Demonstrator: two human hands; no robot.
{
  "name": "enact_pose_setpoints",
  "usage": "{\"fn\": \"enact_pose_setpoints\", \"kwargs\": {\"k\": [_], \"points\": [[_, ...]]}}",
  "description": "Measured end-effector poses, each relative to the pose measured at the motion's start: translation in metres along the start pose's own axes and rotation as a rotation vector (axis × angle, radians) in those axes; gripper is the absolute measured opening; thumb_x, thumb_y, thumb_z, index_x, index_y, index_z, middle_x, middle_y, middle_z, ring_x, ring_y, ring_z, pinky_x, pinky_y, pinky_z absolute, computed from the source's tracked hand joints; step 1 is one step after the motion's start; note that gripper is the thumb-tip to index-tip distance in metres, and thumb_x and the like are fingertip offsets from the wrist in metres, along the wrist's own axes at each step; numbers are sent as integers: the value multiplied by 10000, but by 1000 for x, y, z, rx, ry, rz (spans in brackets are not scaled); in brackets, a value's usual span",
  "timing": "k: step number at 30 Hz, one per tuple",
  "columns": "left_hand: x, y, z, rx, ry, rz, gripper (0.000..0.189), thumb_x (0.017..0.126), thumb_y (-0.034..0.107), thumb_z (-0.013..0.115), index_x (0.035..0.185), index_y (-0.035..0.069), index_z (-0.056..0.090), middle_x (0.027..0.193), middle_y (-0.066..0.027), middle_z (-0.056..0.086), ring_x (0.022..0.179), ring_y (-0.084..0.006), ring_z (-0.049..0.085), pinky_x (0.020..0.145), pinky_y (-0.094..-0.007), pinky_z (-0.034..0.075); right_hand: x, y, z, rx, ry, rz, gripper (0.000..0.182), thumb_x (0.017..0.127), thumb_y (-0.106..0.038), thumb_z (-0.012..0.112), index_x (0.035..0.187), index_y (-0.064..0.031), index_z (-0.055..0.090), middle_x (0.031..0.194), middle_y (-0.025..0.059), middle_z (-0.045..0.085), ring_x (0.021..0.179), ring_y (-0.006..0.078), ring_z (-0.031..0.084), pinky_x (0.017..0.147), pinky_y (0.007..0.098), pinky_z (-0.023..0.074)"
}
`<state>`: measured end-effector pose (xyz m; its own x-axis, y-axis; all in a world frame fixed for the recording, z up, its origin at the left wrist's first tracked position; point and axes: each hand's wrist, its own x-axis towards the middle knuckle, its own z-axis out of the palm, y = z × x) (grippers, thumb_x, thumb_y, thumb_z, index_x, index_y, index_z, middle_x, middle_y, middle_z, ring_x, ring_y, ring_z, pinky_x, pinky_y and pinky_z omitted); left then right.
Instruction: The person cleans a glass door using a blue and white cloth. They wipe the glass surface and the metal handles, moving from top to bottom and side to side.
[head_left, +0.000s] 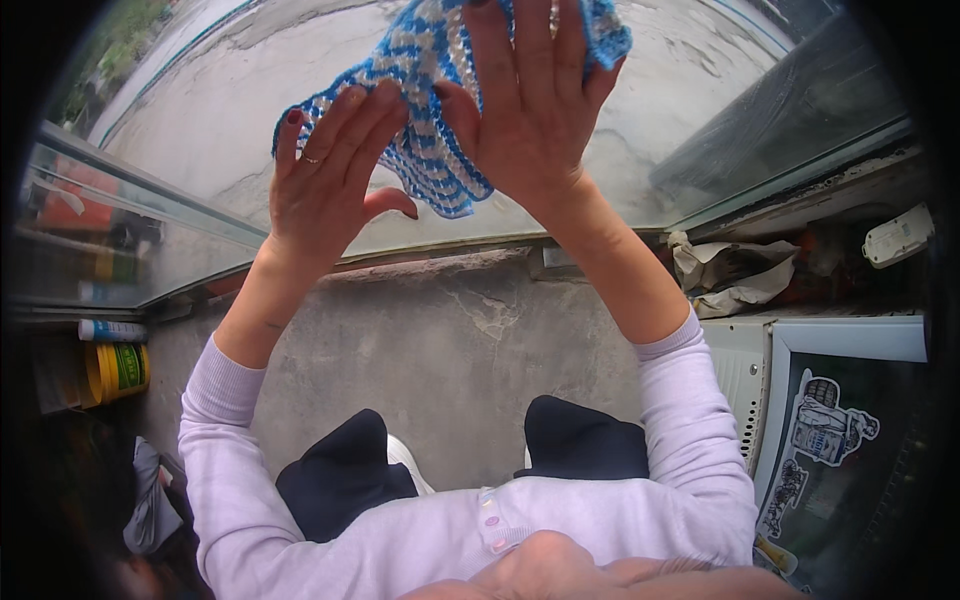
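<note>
A blue and white knitted cloth (431, 97) lies flat against a glass pane at the top of the head view. My left hand (330, 161) is spread over the cloth's left part, its thumb out to the right and a ring on one finger. Higher up, my right hand (525, 112) presses on the cloth's right part with its fingers apart. Both palms face the glass and are hidden. The cloth's top edge is partly cut off by the picture's rim.
Glass panels (780, 127) stand to the right and left. A yellow bucket (133, 371) and a white tube (112, 331) are at the left. Crumpled paper (739, 274) and a white device (898, 235) lie on the right ledge, above a white-framed dark panel (847, 341) with stickers. Concrete floor (480, 352) lies below.
</note>
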<state>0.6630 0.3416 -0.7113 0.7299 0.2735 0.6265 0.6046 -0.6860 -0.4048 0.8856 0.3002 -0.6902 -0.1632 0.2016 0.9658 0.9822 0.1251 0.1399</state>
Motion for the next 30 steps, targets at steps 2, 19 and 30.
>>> {"fn": "enact_pose_setpoints", "kwargs": {"k": [2,19,30], "points": [[-11,2,6,20,-5,-19,979,648,756,640,1460,226,504,1594,72,363,1511,-129,232,1262,-489,27,-4,-16,9,-108,-19,-16,461,1018,-402,435,1378,-144,565,1478,145,497,1366,366,430,1152,579,117],[-133,-41,16,-76,-127,-266,928,655,622,714,1447,186,504,1544,64,428,1484,-138,288,1263,-482,79,-14,-103,34,32,-320,-232,315,873,-406,677,1106,-193,668,1153,-57,604,1150,151,495,1202,563,203],[-274,34,106,-112,-583,-300,907,732,654,694,1371,27,552,1436,-137,500,1464,-304,311,1251,-481,133,-200,-166,105,-97,-735,-1008,589,900,-258,481,1474,-131,456,1533,-52,432,1476,110,267,1280,384,-8]]}}
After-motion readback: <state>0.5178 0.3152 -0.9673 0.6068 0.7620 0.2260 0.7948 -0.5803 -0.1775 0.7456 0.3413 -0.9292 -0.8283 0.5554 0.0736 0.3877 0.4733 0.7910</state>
